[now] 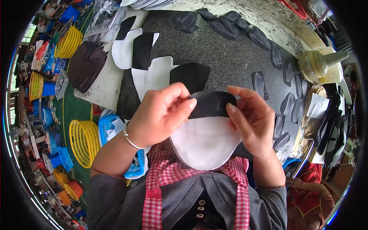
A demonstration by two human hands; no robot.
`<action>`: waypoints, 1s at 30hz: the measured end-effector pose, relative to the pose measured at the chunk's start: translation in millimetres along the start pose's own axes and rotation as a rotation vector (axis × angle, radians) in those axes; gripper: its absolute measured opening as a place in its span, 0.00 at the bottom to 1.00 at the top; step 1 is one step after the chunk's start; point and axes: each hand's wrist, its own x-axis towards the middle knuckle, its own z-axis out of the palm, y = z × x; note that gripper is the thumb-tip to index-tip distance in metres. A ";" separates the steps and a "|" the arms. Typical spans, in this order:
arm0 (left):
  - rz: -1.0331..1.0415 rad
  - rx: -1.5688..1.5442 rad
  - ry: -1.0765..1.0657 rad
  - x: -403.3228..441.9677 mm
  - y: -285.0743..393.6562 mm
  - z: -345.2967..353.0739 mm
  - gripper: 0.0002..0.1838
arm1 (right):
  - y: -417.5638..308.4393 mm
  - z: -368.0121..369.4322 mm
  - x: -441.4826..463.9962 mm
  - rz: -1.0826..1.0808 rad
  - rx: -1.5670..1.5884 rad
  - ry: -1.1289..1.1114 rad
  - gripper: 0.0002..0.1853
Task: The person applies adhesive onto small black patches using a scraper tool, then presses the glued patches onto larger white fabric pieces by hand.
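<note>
In front of my chest I hold up a black-and-white shoe upper piece (209,140), a rounded white panel with a black band along its top edge. My left hand (163,111) pinches the left end of the black band between thumb and fingers. At the band's right end, my right hand (251,120) grips the edge with thumb and forefinger, its other fingers curled. Beyond my hands, similar white pieces (155,73) with black parts (189,76) lie overlapping on the dark work surface (226,57).
Several small dark grey pieces (258,37) are spread along the far and right sides. A white pot with a nozzle (316,65) stands at the right. Dark brown cut pieces (88,65) are stacked at left, above a yellow basket (84,143) and blue basket (109,124). Another person (308,191) sits lower right.
</note>
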 end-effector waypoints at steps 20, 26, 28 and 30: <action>0.546 0.753 0.168 7.2 -17.5 22.8 0.11 | 28.7 1.6 -4.2 -0.363 -0.717 -0.059 0.16; 0.334 0.535 0.084 6.6 -18.3 -9.6 0.18 | 27.0 2.9 -6.1 -0.356 -0.750 -0.043 0.15; 0.567 0.893 0.142 15.6 -27.9 -21.2 0.16 | 30.3 5.0 -5.8 -0.344 -0.669 -0.004 0.13; 0.460 0.763 0.104 11.8 -30.0 -25.1 0.18 | 26.5 4.2 -7.4 -0.259 -0.582 0.033 0.11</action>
